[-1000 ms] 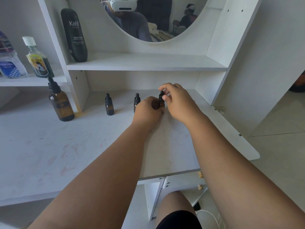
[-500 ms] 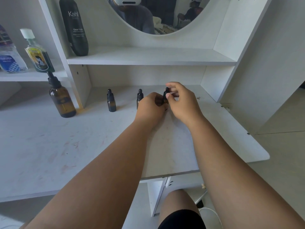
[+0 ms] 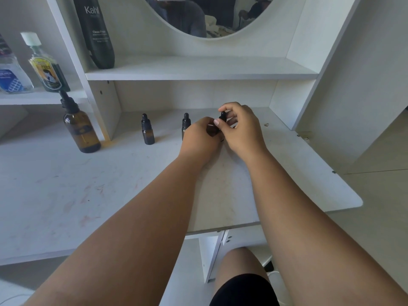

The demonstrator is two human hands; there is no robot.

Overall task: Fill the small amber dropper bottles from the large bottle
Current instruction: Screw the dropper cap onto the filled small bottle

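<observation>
Three small amber dropper bottles stand in a row under the shelf. The left small bottle and the middle small bottle stand free with black caps on. My left hand grips the body of the right small bottle, which is mostly hidden. My right hand pinches that bottle's black dropper cap between thumb and fingers. The large amber bottle, with a black dropper top, stands at the left on the white desk.
A tall black Kahf bottle stands on the shelf above. Two more bottles sit on the left side shelf. A round mirror is at the top. The desk's right edge ends near a wall panel.
The camera view shifted slightly downward. Both hands stay on the right small bottle, and the right fingers have turned a little round its cap.
</observation>
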